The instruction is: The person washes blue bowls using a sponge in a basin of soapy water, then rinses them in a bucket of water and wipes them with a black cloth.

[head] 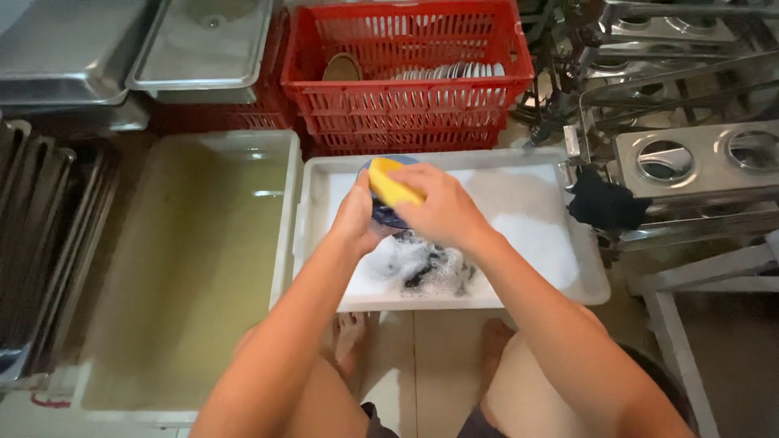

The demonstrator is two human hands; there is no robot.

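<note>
On the tiled floor, a white soapy tub (584, 276) fills frame centre; your left hand (355, 215) grips a blue dish (388, 216), your right hand (442, 207) clasps a yellow sponge (389, 183) angled upper-left to lower-right.

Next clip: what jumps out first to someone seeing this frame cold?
The two hands at centre: the right hand presses a yellow sponge against a dark blue dish that the left hand holds over a white tub of soapy foam. Behind it sits a bright red crate with plates stood on edge, and to the left a larger tub of murky water.
</note>
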